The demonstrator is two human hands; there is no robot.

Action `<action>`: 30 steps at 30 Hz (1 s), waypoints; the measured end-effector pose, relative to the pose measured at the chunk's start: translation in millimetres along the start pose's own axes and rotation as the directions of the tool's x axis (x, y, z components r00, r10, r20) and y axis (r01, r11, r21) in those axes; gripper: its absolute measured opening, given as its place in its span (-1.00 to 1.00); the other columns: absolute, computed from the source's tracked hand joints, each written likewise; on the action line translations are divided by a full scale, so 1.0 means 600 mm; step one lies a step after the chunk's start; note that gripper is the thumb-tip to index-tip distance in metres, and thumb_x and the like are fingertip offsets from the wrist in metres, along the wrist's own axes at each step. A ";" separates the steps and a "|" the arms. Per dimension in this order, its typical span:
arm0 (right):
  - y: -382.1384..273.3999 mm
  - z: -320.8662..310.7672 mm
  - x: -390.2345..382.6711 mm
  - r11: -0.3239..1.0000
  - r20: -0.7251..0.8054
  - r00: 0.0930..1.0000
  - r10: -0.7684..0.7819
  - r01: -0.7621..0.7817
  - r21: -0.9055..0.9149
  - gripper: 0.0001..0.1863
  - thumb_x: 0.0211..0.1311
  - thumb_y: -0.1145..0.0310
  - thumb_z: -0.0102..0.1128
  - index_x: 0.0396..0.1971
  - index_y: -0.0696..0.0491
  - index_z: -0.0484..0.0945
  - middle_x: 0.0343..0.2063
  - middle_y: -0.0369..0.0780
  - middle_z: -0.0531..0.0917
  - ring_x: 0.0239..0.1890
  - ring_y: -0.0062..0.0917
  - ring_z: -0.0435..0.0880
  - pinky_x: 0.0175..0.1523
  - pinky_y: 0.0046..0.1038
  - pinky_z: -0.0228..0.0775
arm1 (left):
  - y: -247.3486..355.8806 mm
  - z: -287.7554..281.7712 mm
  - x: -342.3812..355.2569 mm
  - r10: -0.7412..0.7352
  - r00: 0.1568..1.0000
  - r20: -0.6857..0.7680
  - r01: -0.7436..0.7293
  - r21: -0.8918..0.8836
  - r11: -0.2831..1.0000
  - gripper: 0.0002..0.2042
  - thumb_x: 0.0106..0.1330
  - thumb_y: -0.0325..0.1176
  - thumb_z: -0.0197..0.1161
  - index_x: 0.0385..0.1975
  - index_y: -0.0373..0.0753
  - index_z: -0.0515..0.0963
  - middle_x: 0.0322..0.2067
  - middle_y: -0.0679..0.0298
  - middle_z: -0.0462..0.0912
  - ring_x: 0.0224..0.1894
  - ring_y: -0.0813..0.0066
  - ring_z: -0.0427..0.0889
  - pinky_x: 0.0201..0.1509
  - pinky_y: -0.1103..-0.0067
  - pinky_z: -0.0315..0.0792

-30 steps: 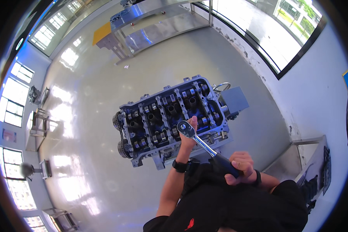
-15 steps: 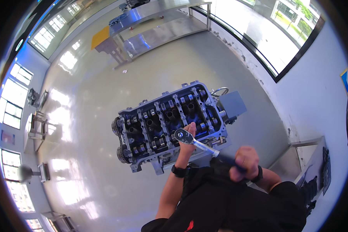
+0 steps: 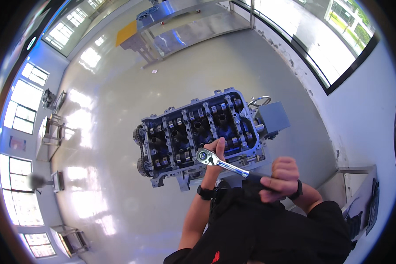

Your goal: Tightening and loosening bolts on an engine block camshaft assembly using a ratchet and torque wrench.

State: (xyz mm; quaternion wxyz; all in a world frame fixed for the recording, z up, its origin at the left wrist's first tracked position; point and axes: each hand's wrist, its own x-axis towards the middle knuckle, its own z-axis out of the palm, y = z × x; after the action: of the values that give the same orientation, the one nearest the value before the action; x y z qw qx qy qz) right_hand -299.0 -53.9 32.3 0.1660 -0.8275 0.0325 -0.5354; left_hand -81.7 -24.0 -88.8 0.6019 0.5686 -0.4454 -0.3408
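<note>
A ratchet wrench [image 3: 233, 168] with a shiny steel head and dark grip slants above the near edge of an engine cylinder head [image 3: 190, 125]. My right hand [image 3: 280, 179] is closed round its grip. Beneath the ratchet's round head is my left hand [image 3: 216, 149], its fingers curled and partly covered by the tool; whatever they hold there is hidden. On the cylinder head, rows of shiny camshaft lobes and bearing caps show, with round dark tubes down the middle. Two toothed sprockets [image 3: 144, 167] sit at its left end.
A grey box [image 3: 275, 119] adjoins the cylinder head's right end. A steel workbench [image 3: 198, 33] with a yellow end panel [image 3: 126, 33] stands far off. A metal stand [image 3: 356, 174] is close by on my right, along the white wall [image 3: 361, 114]. Stools and windows line the left.
The whole view has shifted slightly, putting the cylinder head higher and further right. The ratchet's grip and my right hand have swung a little away from me. Both hands keep their places on the tool.
</note>
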 end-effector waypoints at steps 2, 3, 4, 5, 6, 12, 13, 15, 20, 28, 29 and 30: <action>-0.031 0.010 0.011 0.997 0.063 0.995 -0.071 0.071 0.010 -0.81 -0.04 0.27 0.37 -0.46 -0.01 0.56 -0.78 -0.47 0.20 -0.80 -0.72 0.17 -0.65 -0.64 0.00 | 0.021 0.012 0.000 0.025 0.996 -0.081 -0.027 -0.028 0.999 -0.47 0.43 -0.23 0.02 -0.83 -0.24 0.10 -0.84 0.44 0.10 -0.76 0.71 0.03 -0.65 0.57 -0.16; -0.050 0.018 0.023 0.990 0.117 0.983 -0.138 0.135 0.035 -0.81 -0.03 0.24 0.37 -0.53 -0.01 0.56 -0.79 -0.48 0.18 -0.80 -0.76 0.15 -0.64 -0.68 0.01 | 0.024 0.014 0.000 0.029 0.996 -0.082 -0.035 -0.069 0.997 -0.48 0.43 -0.24 0.01 -0.83 -0.23 0.09 -0.84 0.44 0.10 -0.76 0.71 0.02 -0.66 0.57 -0.16; -0.073 0.043 0.024 0.973 0.068 0.971 -0.231 0.228 0.046 -0.79 -0.01 0.22 0.37 -0.61 -0.04 0.53 -0.79 -0.49 0.12 -0.80 -0.81 0.09 -0.65 -0.71 -0.06 | 0.027 0.013 0.000 0.033 0.996 -0.078 -0.041 -0.109 0.993 -0.48 0.43 -0.24 0.01 -0.83 -0.23 0.09 -0.84 0.44 0.11 -0.76 0.71 0.02 -0.66 0.57 -0.15; -0.080 0.050 0.016 0.955 0.012 0.959 -0.284 0.281 0.095 -0.80 0.00 0.23 0.37 -0.62 -0.05 0.53 -0.79 -0.48 0.10 -0.79 -0.81 0.09 -0.64 -0.71 -0.06 | 0.018 0.014 -0.001 0.024 0.996 -0.087 -0.035 -0.136 0.990 -0.50 0.44 -0.27 0.00 -0.82 -0.21 0.11 -0.84 0.45 0.08 -0.76 0.72 -0.01 -0.66 0.58 -0.15; -0.081 0.055 0.011 0.931 -0.049 0.941 -0.335 0.338 0.139 -0.81 0.02 0.24 0.37 -0.62 -0.06 0.54 -0.79 -0.48 0.08 -0.79 -0.81 0.09 -0.64 -0.70 -0.07 | 0.015 0.012 -0.001 0.020 0.996 -0.084 -0.030 -0.129 0.991 -0.50 0.44 -0.27 0.00 -0.82 -0.21 0.11 -0.84 0.45 0.08 -0.76 0.72 -0.01 -0.66 0.58 -0.15; 0.011 0.023 0.014 0.956 0.039 0.956 -0.290 0.291 -0.028 -0.75 0.06 0.16 0.37 -0.40 -0.02 0.53 -0.76 -0.47 0.18 -0.77 -0.70 0.20 -0.60 -0.64 0.05 | 0.012 0.014 0.001 -0.102 0.987 -0.123 0.083 -0.150 0.985 -0.54 0.44 -0.27 0.01 -0.78 -0.18 0.16 -0.79 0.50 0.09 -0.72 0.76 -0.03 -0.66 0.63 -0.14; 0.035 0.014 0.008 0.973 0.043 0.974 -0.224 0.225 -0.041 -0.71 0.07 0.14 0.37 -0.34 0.00 0.52 -0.75 -0.46 0.23 -0.77 -0.66 0.23 -0.60 -0.61 0.08 | 0.012 0.017 0.003 -0.150 0.983 -0.109 0.129 -0.177 0.976 -0.56 0.44 -0.26 0.03 -0.76 -0.17 0.19 -0.78 0.53 0.09 -0.72 0.78 -0.02 -0.65 0.64 -0.12; 0.080 0.012 -0.009 0.998 -0.165 0.986 -0.033 0.024 -0.058 -0.64 0.09 0.13 0.33 -0.18 0.00 0.52 -0.77 -0.45 0.23 -0.78 -0.65 0.25 -0.63 -0.61 0.04 | 0.020 0.022 0.004 -0.097 0.988 -0.123 0.077 -0.163 0.984 -0.59 0.43 -0.25 0.05 -0.72 -0.17 0.23 -0.78 0.54 0.11 -0.72 0.79 0.01 -0.65 0.66 -0.11; 0.016 0.012 0.005 0.997 -0.002 0.997 -0.079 0.079 -0.001 -0.65 -0.04 0.19 0.40 -0.29 0.03 0.53 -0.78 -0.41 0.27 -0.81 -0.61 0.23 -0.65 -0.57 0.01 | 0.004 0.010 -0.001 -0.082 0.990 -0.116 0.081 -0.018 0.997 -0.57 0.38 -0.27 0.08 -0.77 -0.28 0.30 -0.80 0.44 0.22 -0.71 0.76 0.14 -0.65 0.60 -0.02; 0.002 0.000 0.036 0.994 0.097 0.990 -0.098 0.094 0.046 -0.78 -0.05 0.29 0.39 -0.50 0.01 0.49 -0.75 -0.45 0.28 -0.76 -0.69 0.25 -0.64 -0.62 0.04 | 0.020 0.012 0.000 -0.018 0.991 -0.130 0.011 -0.055 0.998 -0.55 0.40 -0.35 0.01 -0.81 -0.23 0.15 -0.83 0.45 0.12 -0.76 0.74 0.01 -0.68 0.63 -0.08; 0.010 -0.012 0.044 0.995 0.091 0.991 -0.098 0.095 0.042 -0.78 -0.05 0.29 0.39 -0.50 0.01 0.49 -0.75 -0.45 0.28 -0.76 -0.69 0.25 -0.64 -0.62 0.04 | 0.023 0.012 -0.002 -0.019 0.991 -0.135 0.015 -0.030 0.999 -0.54 0.39 -0.33 0.03 -0.81 -0.23 0.15 -0.83 0.46 0.12 -0.76 0.75 0.02 -0.68 0.63 -0.09; 0.022 -0.026 0.051 0.969 0.180 0.953 -0.242 0.246 0.001 -0.82 0.02 0.30 0.32 -0.52 0.01 0.49 -0.73 -0.45 0.30 -0.74 -0.71 0.28 -0.63 -0.64 0.06 | 0.022 0.012 -0.001 -0.019 0.991 -0.131 0.015 -0.029 0.999 -0.54 0.39 -0.33 0.03 -0.81 -0.23 0.15 -0.83 0.46 0.12 -0.76 0.75 0.02 -0.68 0.63 -0.09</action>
State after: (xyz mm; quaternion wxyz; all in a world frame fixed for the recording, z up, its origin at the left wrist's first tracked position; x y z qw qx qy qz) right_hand -298.2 -77.0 60.7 0.0917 -0.8715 -0.0792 -0.4751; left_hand -89.9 -24.7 -76.4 0.6347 0.5852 -0.3952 -0.3140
